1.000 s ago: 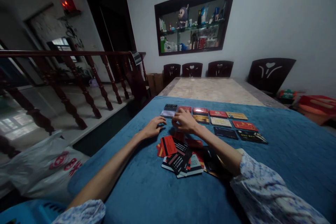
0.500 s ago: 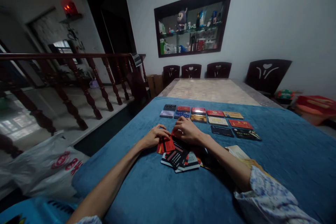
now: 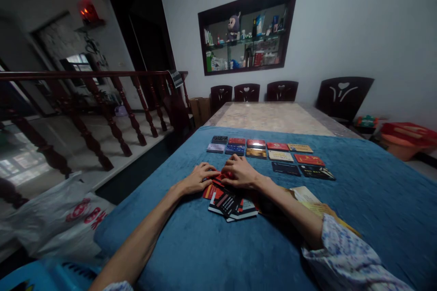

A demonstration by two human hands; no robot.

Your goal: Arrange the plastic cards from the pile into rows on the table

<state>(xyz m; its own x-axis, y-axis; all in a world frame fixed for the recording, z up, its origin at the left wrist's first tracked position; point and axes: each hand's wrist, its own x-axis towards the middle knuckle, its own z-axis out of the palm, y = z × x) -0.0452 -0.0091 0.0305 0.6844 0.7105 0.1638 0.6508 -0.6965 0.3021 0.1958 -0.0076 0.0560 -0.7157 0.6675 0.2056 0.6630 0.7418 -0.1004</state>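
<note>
My left hand [image 3: 198,179] is at the left edge of a loose pile, its fingers bent and closed on a red card [image 3: 218,181]. Close beside it, my right hand [image 3: 241,173] has curled fingers on the red card too, which they partly hide. Below both hands lie several fanned, overlapping black and white cards [image 3: 229,205]. An orange-red card [image 3: 209,192] shows under my left fingers. Beyond the hands, more cards lie in rows, among them a black card [image 3: 317,172], a dark blue card [image 3: 286,168] and a cream card [image 3: 280,156].
A blue cloth [image 3: 191,245] covers the near part of the table. Past my right forearm are yellowish papers or packets [image 3: 314,204]. White plastic bags [image 3: 64,218] and a blue stool-like object [image 3: 44,275] stand at left. Dark chairs [image 3: 343,97] line the far side.
My hands have come closer together over the red cards, with the right hand slightly lower. The view has shifted slightly. The rows of cards stay as they were.
</note>
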